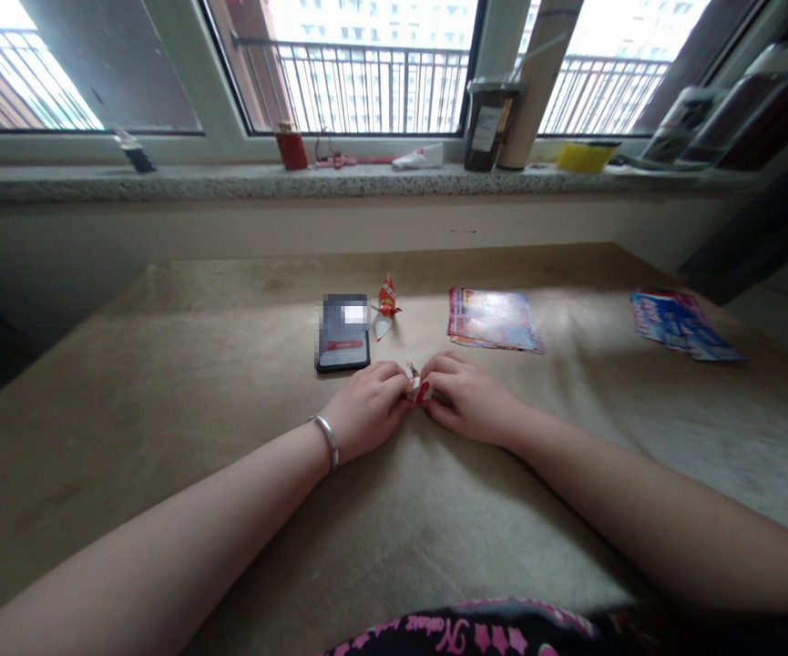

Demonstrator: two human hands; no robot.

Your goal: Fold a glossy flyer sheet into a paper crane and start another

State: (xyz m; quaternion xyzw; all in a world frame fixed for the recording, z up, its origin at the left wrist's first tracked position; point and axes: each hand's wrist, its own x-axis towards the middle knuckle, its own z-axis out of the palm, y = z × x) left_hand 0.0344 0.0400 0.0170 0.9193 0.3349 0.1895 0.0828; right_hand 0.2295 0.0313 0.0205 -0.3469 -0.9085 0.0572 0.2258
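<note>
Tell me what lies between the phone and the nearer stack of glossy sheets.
Head view: a red paper crane, much closer to the phone than to the stack.

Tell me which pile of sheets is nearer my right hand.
The paler pile, just beyond your right hand; the bluer pile lies much farther right.

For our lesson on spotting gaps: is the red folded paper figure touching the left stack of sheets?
Apart. The head view shows a strip of tabletop between the red folded paper figure and the left stack of sheets.
</note>
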